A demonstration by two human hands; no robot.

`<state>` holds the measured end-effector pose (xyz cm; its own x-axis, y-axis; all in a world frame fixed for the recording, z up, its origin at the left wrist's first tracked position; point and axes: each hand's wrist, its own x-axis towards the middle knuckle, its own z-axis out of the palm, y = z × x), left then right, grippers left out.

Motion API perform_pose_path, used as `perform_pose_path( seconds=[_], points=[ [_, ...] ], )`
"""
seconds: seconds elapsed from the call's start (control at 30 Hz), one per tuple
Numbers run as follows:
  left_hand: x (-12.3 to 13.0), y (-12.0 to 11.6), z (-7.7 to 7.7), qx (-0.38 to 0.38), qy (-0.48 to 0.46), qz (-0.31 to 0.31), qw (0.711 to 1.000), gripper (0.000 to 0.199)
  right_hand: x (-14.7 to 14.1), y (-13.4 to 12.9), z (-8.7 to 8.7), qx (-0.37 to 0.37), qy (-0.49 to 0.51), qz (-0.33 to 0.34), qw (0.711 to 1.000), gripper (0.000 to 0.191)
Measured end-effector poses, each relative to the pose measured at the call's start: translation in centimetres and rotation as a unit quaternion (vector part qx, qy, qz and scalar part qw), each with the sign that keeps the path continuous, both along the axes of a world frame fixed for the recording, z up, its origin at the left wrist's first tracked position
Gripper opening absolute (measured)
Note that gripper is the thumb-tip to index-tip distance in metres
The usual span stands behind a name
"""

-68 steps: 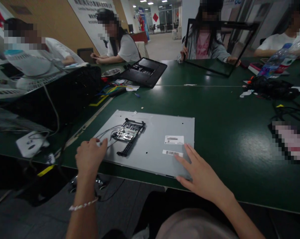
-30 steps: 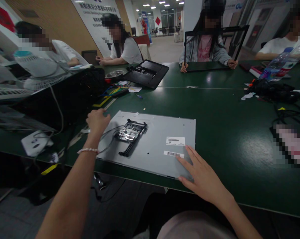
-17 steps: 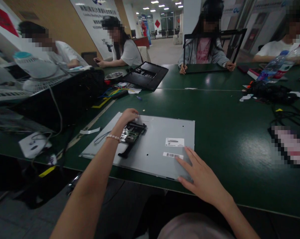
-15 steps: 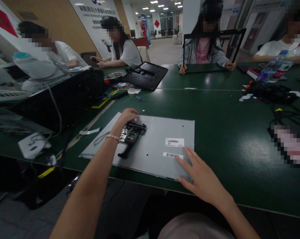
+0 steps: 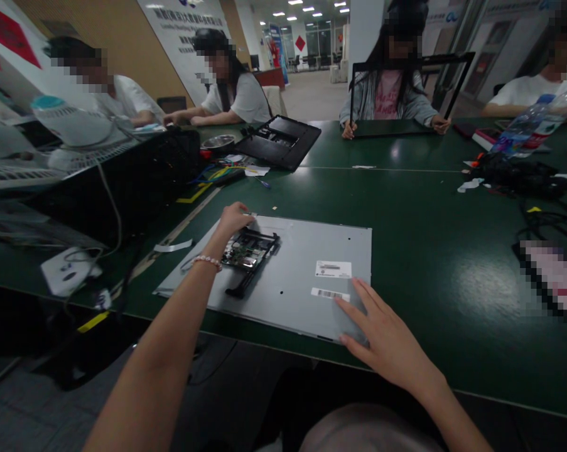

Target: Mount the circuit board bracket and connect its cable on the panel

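The left hand (image 5: 235, 218) I'm watching has moved, since a second ago, from the grey panel's (image 5: 302, 251) left side to its far edge; its fingers curl, but I can't tell whether they pinch anything. The right hand (image 5: 382, 333) lies spread on the near right corner. The panel rests on the green table (image 5: 424, 257).

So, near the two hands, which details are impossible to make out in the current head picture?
Head view:
- Grip of the left hand: the hand itself hides what, if anything, it pinches.
- Circuit board: its left part is hidden behind the left wrist.
- White label: the print is too small to read.
- Right hand: its back hides the palm.
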<state>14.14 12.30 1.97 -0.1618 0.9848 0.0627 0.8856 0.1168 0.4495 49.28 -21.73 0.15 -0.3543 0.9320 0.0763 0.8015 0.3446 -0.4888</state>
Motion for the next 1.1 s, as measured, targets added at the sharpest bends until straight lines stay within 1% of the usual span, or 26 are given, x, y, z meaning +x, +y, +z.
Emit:
perform_pose_path(
  seconds=[0.13, 0.37, 0.47, 0.57, 0.63, 0.7, 0.87, 1.0, 1.1],
  points=[
    [-0.6, -0.1, 0.2, 0.001, 0.0, -0.023, 1.0, 0.032, -0.6, -0.1, -0.1, 0.001, -0.006, -0.001, 1.0, 0.058],
    [-0.7, -1.0, 0.8, -0.025, -0.04, -0.039, 0.998, 0.016, -1.0, -0.6, -0.2, 0.01, 0.004, -0.001, 1.0, 0.058],
    [-0.7, -1.8, 1.2, -0.029, -0.06, -0.034, 0.997, 0.019, -1.0, -0.8, 0.0, 0.01, 0.007, -0.002, 1.0, 0.058],
    [-0.9, -2.5, 1.6, -0.029, -0.08, -0.034, 0.996, 0.029, -1.0, -0.9, -0.1, 0.006, 0.005, -0.002, 1.0, 0.058],
    [-0.8, -2.7, 1.7, -0.029, -0.087, -0.048, 0.995, 0.038, -1.2, -0.9, -0.2, 0.003, 0.003, -0.002, 1.0, 0.059],
    [-0.5, -2.8, 1.8, -0.035, -0.089, -0.072, 0.993, 0.041, -1.3, -1.0, -0.3, -0.001, 0.002, -0.001, 1.0, 0.058],
    [1.2, -2.5, 2.0, -0.059, -0.066, -0.124, 0.988, 0.033, -1.3, -1.1, 0.0, -0.005, 0.001, 0.001, 1.0, 0.058],
    [2.1, -2.6, 2.0, -0.055, -0.043, -0.136, 0.988, 0.031, -1.2, -1.4, 0.4, -0.007, 0.006, -0.002, 1.0, 0.058],
    [1.8, -2.4, 1.8, -0.051, -0.028, -0.133, 0.989, 0.026, -1.2, -1.5, 0.5, -0.007, 0.011, -0.003, 1.0, 0.058]
  ],
)
